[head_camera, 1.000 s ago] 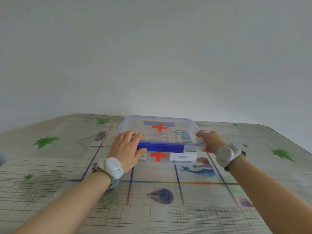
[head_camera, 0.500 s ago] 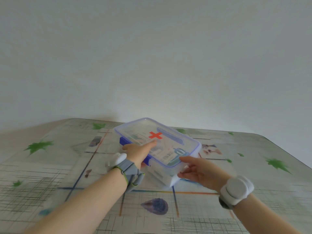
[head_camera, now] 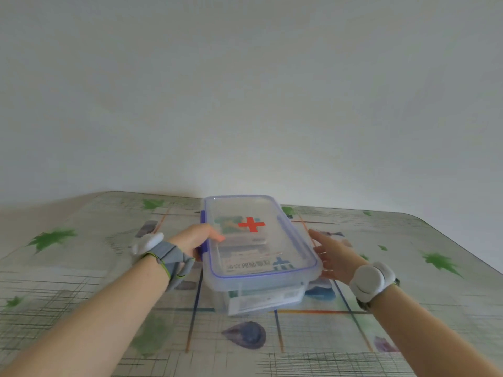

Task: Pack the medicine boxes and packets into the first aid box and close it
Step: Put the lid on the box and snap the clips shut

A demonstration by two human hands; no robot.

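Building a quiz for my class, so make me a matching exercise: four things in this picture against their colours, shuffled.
Things:
1 cross
2 latch
3 right wristband
4 leaf print

Colours:
A white
B green
C red
D blue

Pairs: 1-C, 2-D, 3-A, 4-B

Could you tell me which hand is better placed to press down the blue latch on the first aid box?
Left. The left hand curls over the blue latch on the first aid box; the right hand lies open at the opposite edge.
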